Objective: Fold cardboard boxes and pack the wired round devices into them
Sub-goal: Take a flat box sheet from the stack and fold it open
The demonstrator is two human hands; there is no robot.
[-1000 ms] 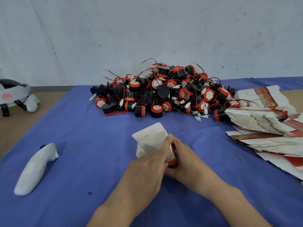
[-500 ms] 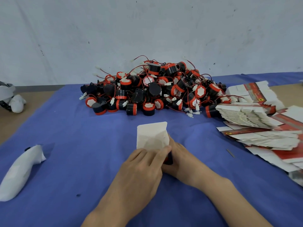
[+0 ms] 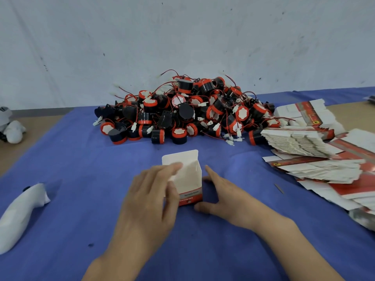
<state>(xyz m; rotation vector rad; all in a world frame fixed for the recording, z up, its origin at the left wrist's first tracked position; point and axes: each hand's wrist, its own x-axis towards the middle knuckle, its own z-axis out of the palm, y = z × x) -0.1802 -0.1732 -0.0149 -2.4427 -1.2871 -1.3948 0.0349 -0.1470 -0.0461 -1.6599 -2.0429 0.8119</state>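
- While the cardboard box [image 3: 189, 179] stands upright on the cloth [image 3: 71, 159], the left hand [image 3: 150, 199], fingers straight, touches its 9 o'clock side.
- The right hand [image 3: 227, 195], fingers loose and apart, touches its base at 3 o'clock.
- The round devices [image 3: 182, 112] lie heaped at 12 o'clock.

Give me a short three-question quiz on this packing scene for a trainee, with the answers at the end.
1. True or false: the top flap of the box between the left hand and the right hand is shut.
2. Multiple choice: where does the stack of flat boxes lie, seen from the pile of wired round devices? A) to its left B) to its right C) on top of it
3. Fill in: the cloth under the box is ____.
Key: 1 false, the flap stands up open. 2 B. 3 blue.
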